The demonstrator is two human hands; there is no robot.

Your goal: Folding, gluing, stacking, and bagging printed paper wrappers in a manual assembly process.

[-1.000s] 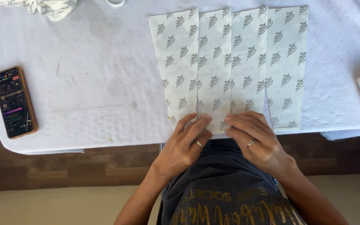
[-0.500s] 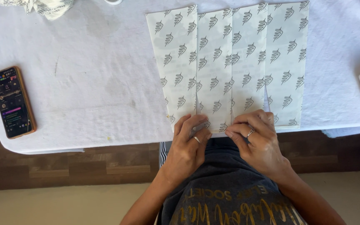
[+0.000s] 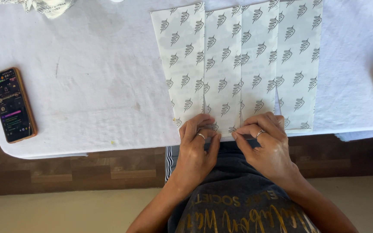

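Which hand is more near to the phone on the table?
Left. The left hand rests on the patterned paper, right of the phone; the right hand lies farther right.
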